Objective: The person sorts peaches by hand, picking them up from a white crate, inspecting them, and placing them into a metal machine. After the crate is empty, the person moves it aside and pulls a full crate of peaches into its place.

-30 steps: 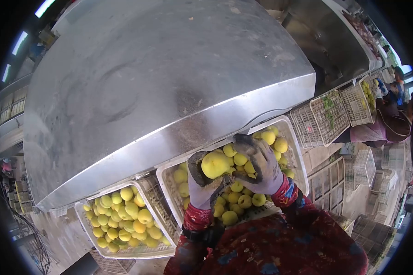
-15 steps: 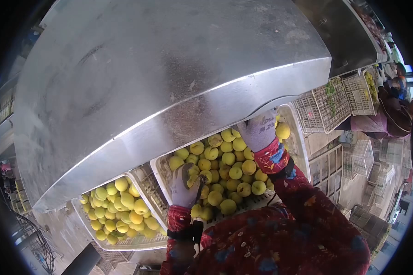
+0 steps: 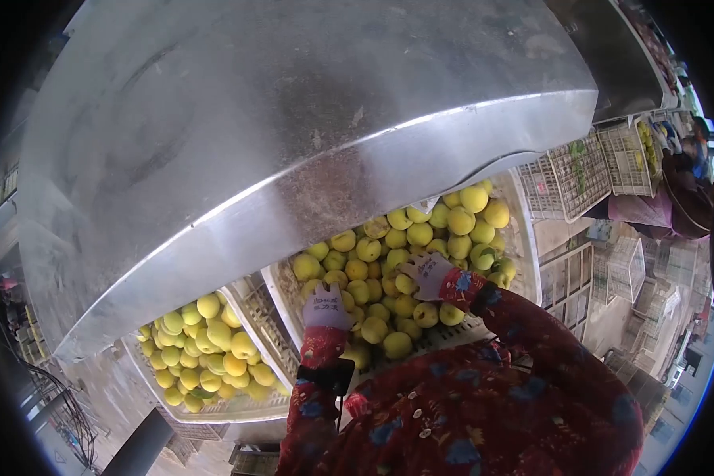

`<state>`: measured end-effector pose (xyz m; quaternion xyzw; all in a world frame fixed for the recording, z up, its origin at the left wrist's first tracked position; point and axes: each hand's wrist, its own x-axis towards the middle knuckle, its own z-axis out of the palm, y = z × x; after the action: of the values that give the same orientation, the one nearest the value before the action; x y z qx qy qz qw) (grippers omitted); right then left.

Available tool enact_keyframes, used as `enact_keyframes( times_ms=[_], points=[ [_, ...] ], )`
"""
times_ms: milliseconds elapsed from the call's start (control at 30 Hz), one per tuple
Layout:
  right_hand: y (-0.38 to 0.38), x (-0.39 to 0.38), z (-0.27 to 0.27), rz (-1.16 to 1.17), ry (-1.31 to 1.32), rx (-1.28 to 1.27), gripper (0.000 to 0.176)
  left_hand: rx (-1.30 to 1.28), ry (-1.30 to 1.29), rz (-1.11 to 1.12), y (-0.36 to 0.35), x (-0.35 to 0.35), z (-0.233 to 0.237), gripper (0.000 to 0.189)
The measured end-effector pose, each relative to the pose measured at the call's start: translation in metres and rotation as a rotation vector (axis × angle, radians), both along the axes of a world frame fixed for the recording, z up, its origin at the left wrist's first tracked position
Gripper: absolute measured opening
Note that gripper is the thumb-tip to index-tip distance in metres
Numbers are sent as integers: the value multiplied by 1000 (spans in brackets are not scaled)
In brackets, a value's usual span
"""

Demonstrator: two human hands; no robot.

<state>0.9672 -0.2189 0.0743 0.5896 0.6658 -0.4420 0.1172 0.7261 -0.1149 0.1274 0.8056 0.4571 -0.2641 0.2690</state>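
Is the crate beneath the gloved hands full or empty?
Not empty: yellow fruit spreads across most of the crate, left hand and right hand upon it. How deep, I cannot tell.

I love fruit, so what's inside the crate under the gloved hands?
Many round, yellowish-green fruits fill the crate, with the left hand and right hand over them. The crate's floor and anything below the top fruits are covered, so they can't be seen.

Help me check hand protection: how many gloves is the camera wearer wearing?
2: one on the left hand, over fruit at the left side of the central crate; one on the right hand, near its middle. Neither is hidden.
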Motion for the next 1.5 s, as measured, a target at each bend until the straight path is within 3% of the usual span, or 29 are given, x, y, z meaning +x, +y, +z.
enact_keyframes(
  times_ms=[67,100,200,300,400,467,567,700,833,933,967,1067,1267,1300,1400,1500],
  points=[
    [1,12,31,-291,261,87,74,-149,-375,255,-2,-25,-35,66],
    [4,13,51,-278,283,64,76,-230,-559,377,-5,-35,-47,67],
    [16,15,105,-307,394,94,80,-875,-1152,1041,-17,-12,-30,68],
    [13,5,126,-554,619,429,81,-1040,-1362,1085,-21,11,13,70],
    [6,5,148,-660,481,650,82,-1038,-1464,1092,-20,22,34,76],
    [2,-2,157,-752,418,677,74,-1045,-1574,1058,-20,29,40,79],
    [6,-5,164,-782,310,845,66,-938,-1461,1039,-14,31,42,83],
    [39,8,163,-818,69,1093,52,-905,-1565,955,-8,36,49,87],
    [102,34,121,-560,-385,1163,44,-884,-1658,959,-6,57,75,87],
    [93,35,160,-639,-109,1280,43,-872,-1725,920,0,57,74,79],
    [83,30,178,-733,74,1195,46,-867,-1759,898,3,58,72,76],
    [52,4,206,-500,103,1077,60,-741,-1732,861,5,71,77,76],
    [45,4,162,-617,-25,1132,70,-961,-1661,890,3,90,74,71],
    [49,7,160,-654,-144,1167,65,-1076,-1720,1028,0,88,77,66],
    [84,33,120,-607,-304,1148,64,-898,-1345,801,-12,54,27,58],
    [95,45,118,-617,-240,1254,66,-602,-712,113,-40,42,4,61]
  ],
)
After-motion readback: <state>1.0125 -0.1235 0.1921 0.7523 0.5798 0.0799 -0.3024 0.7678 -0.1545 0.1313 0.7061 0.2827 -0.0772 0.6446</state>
